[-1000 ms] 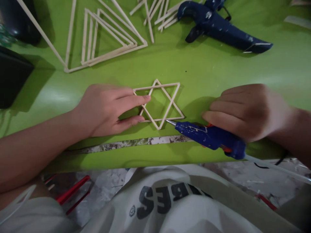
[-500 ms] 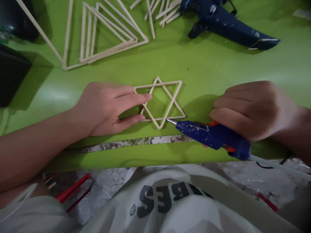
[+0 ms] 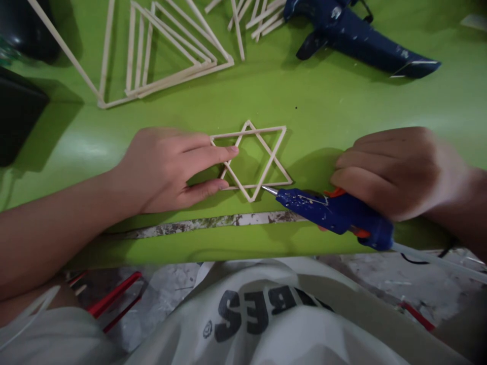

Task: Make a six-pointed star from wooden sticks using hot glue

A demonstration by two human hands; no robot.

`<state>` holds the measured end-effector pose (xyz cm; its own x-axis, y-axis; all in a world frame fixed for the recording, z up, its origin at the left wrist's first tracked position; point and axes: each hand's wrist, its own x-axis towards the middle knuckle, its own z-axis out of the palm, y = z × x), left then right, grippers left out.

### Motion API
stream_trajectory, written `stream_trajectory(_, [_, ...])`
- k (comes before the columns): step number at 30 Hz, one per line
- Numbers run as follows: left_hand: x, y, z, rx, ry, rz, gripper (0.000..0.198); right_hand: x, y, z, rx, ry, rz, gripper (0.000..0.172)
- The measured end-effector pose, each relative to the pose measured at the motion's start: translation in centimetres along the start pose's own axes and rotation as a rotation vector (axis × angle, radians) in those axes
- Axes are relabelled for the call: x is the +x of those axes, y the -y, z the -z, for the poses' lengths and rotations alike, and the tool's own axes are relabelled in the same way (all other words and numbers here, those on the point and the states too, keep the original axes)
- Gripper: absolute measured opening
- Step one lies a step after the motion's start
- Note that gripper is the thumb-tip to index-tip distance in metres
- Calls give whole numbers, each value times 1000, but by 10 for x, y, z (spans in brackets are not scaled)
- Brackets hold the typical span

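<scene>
A six-pointed star (image 3: 271, 158) made of two overlapping thin wooden stick triangles lies flat on the green table. My left hand (image 3: 167, 170) holds it down at its left side, index finger stretched over the sticks and thumb at the lower left corner. My right hand (image 3: 395, 170) is wrapped round a blue hot glue gun (image 3: 335, 210) with an orange trigger. Its metal nozzle touches or nearly touches the star's lower right crossing. Any glue at the tip is too small to make out.
Several larger stick triangles (image 3: 182, 81) lie at the back left, with loose sticks (image 3: 266, 20) beside them. A dark blue tool with a pistol-like handle (image 3: 365, 40) rests at the back right. A stained strip (image 3: 213, 222) runs along the table's (image 3: 152, 248) front edge. Dark objects (image 3: 19, 116) stand at left.
Both hands, the star and the glue gun keep their places against each other. The whole view has shifted only very slightly.
</scene>
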<state>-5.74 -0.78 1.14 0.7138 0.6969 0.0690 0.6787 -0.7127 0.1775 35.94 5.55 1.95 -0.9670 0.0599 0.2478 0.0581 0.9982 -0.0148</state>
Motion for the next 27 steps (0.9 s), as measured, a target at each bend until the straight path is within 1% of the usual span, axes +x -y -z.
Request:
stream_trajectory(5, [1, -1, 2, -13, 24, 7, 49, 3, -1, 1, 10, 8, 1, 36])
stream_trajectory(10, [0, -1, 2, -33, 11, 11, 49, 4, -1, 2, 17, 11, 5, 35])
stream_trajectory(16, [4, -2, 4, -98, 14, 50, 47, 2, -1, 0, 15, 9, -2, 35])
stream_trajectory(19, [5, -3, 5, -66, 41, 34, 50, 1, -1, 0, 18, 17, -4, 34])
stream_trajectory(22, [3, -3, 5, -27, 39, 19, 51, 0, 0, 0, 9, 13, -14, 34])
stream_trajectory(27, [2, -1, 3, -33, 58, 28, 52, 1, 1, 0, 16, 21, -12, 35])
